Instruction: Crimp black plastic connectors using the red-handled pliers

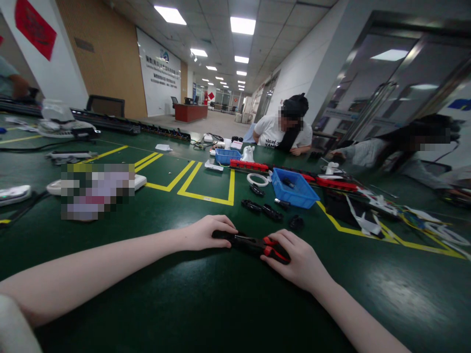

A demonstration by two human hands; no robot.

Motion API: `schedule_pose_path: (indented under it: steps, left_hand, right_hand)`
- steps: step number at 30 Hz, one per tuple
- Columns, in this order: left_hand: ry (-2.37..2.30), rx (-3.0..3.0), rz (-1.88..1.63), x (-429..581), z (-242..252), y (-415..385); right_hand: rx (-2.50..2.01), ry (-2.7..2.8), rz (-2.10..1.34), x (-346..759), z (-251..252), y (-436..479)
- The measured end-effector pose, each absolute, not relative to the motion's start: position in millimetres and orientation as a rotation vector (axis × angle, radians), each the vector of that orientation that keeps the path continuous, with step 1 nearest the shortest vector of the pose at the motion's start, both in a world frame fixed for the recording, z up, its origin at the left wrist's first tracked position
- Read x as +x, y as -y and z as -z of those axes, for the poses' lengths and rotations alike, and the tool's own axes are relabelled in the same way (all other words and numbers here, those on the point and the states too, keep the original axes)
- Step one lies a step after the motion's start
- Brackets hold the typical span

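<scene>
A long black part with a red piece lies on the green table in front of me. My left hand is curled over its left, black end. My right hand grips its right end, where the red piece shows between the fingers. Both hands rest on the table surface. Just beyond the part lie several small black pieces.
A blue bin stands behind the black pieces, a smaller blue bin farther back. Red and black strips, a white ring and white scraps lie around. Two people sit at the far right side. Yellow tape lines mark the table.
</scene>
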State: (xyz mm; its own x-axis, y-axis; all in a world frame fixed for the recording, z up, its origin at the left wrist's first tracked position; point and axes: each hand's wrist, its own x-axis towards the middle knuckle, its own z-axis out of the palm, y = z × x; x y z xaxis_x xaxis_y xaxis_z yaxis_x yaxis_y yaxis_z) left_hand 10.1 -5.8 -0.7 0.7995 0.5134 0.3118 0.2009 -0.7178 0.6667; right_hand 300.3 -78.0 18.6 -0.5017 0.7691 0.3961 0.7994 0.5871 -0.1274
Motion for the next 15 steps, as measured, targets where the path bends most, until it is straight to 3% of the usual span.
schedule_pose_path:
  steps: [15]
  left_hand:
    - [-0.525, 2.402, -0.609, 9.7, -1.7, 6.5]
  right_hand:
    - [-1.269, 2.461, 0.096, 302.2, -17.9, 76.8]
